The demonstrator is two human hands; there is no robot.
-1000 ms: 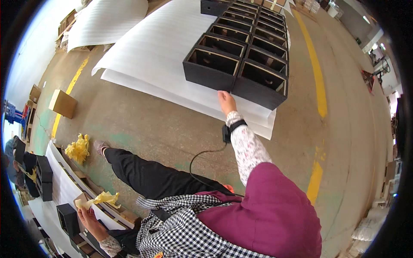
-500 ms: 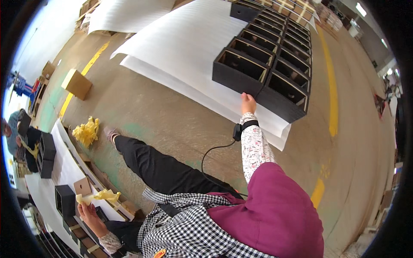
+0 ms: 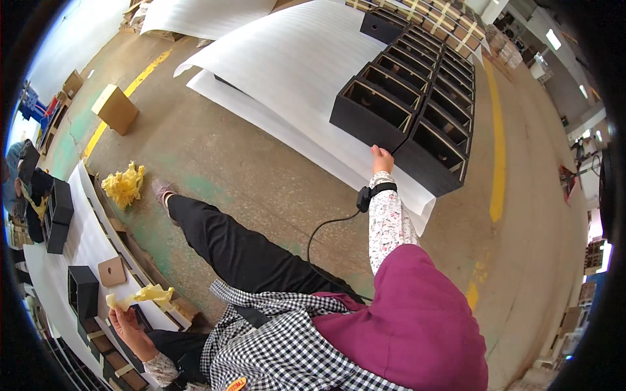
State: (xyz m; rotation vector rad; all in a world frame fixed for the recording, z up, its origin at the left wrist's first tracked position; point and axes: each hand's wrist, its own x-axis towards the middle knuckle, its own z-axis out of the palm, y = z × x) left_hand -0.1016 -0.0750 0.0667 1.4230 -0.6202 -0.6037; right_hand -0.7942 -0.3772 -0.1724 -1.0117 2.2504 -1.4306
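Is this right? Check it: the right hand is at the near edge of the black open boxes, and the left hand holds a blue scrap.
One detail is wrong. The head view shows the left hand holding a pale yellow scrap, not a blue one. The rest stands: the right hand is at the near edge of the black open boxes.

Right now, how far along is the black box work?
Looks done: two rows of open black boxes lined up on the white foam sheet. In hand: the right hand touches the nearest boxes' edge; the left hand holds a yellow strip. Probably left: loose boxes and a brown square on the low bench at the left.
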